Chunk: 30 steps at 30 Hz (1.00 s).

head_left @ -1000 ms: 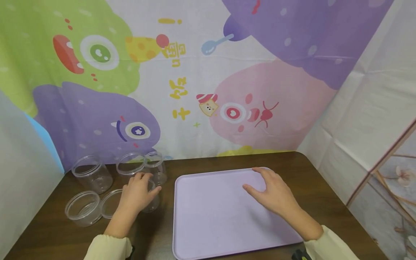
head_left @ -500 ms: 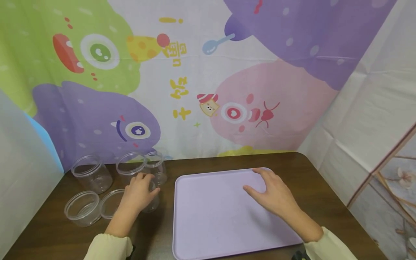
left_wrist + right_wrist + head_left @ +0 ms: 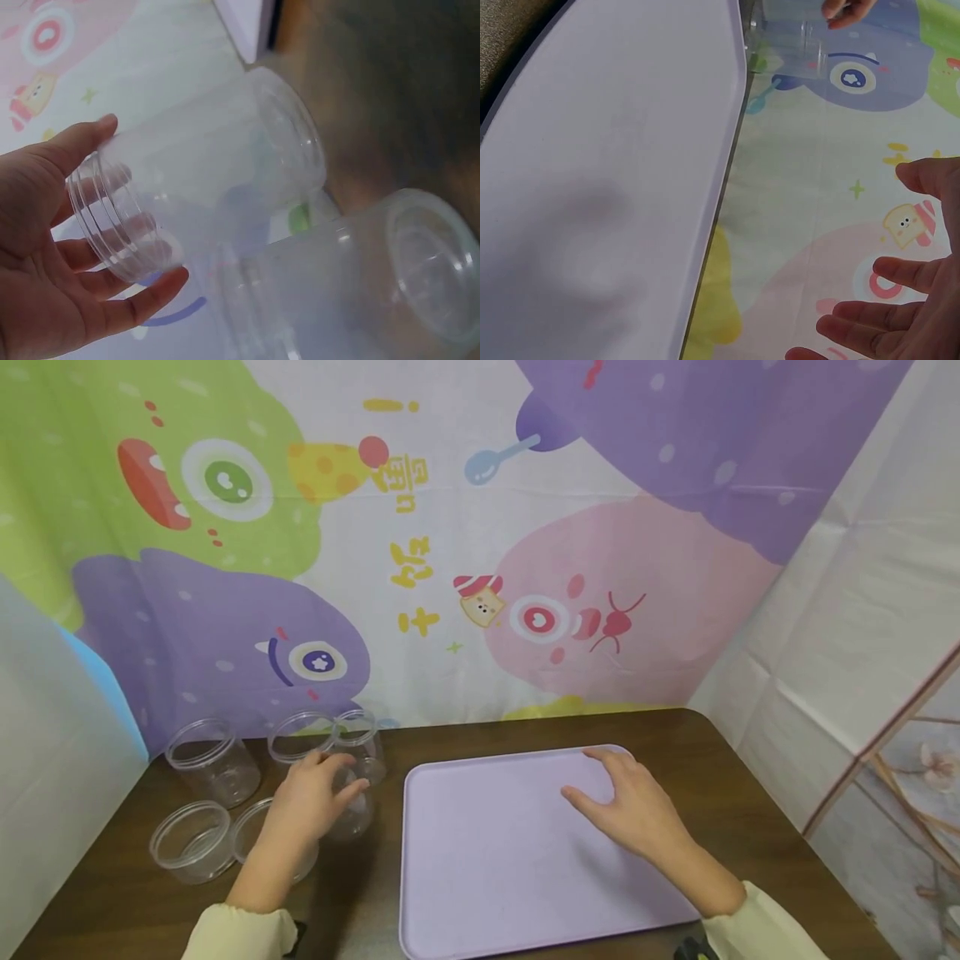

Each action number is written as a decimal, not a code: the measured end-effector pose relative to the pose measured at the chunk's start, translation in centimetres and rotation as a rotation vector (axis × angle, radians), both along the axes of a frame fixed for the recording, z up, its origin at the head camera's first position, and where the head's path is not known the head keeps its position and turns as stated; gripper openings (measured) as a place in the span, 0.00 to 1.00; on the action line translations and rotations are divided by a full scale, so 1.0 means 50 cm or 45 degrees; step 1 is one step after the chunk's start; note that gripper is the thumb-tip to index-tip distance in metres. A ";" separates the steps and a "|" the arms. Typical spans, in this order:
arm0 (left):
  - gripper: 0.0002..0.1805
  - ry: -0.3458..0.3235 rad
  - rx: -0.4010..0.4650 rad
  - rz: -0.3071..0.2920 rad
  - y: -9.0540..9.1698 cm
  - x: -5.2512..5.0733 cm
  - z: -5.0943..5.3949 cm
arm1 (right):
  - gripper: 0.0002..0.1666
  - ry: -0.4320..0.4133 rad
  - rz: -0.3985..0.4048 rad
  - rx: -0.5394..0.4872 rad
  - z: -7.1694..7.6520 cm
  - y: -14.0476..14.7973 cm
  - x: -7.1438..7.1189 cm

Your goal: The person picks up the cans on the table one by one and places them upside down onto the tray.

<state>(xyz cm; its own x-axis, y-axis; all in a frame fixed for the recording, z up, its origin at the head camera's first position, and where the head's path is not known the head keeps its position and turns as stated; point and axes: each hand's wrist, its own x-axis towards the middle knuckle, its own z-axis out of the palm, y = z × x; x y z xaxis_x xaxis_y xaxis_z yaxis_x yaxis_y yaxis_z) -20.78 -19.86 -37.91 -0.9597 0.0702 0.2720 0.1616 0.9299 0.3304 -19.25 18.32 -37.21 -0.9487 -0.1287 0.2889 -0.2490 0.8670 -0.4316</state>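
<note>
My left hand (image 3: 306, 797) grips a clear plastic jar (image 3: 351, 814) by its threaded rim. In the left wrist view, the thumb lies on one side of that rim and the fingers curl round the other; nothing shows inside the jar. Close beside it is another clear jar (image 3: 352, 277). My right hand (image 3: 630, 802) hovers over the far right part of a lilac tray (image 3: 487, 860), its fingers spread and holding nothing. Fingers of the right hand (image 3: 900, 270) are also loose and apart in the right wrist view.
Several more clear, lidless jars stand on the left of the dark wood table (image 3: 360, 910): a tall jar (image 3: 217, 764), a low jar (image 3: 192, 843) and a narrow jar (image 3: 363, 752) among them. A cartoon-printed cloth (image 3: 435, 677) hangs behind the table.
The left hand has shifted slightly left and turned, and the jar in its grip has risen a little and tilted. The right hand and the tray have stayed put.
</note>
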 end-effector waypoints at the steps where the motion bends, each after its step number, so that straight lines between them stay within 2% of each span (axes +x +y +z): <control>1: 0.21 0.001 0.012 0.002 0.000 0.002 0.004 | 0.37 -0.001 0.001 -0.002 0.000 0.000 0.000; 7: 0.24 -0.010 0.064 0.018 0.000 0.013 0.027 | 0.36 0.000 0.002 -0.017 -0.002 0.001 -0.001; 14: 0.28 -0.044 0.102 0.042 0.002 0.024 0.042 | 0.36 -0.012 0.007 -0.032 -0.003 0.002 -0.003; 22: 0.26 -0.042 0.159 0.050 0.008 0.028 0.044 | 0.36 -0.042 0.009 -0.065 -0.003 0.007 -0.004; 30: 0.24 -0.019 0.251 0.052 0.008 0.027 0.037 | 0.35 -0.047 0.010 -0.087 0.000 0.006 -0.006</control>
<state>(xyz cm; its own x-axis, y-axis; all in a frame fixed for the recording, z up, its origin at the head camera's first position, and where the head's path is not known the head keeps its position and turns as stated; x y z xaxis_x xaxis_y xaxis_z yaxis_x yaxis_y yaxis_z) -19.43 -19.47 -36.05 -0.9647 -0.0220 0.2626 0.1191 0.8524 0.5091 -19.55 18.62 -37.22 -0.9578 -0.1178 0.2623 -0.2390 0.8334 -0.4984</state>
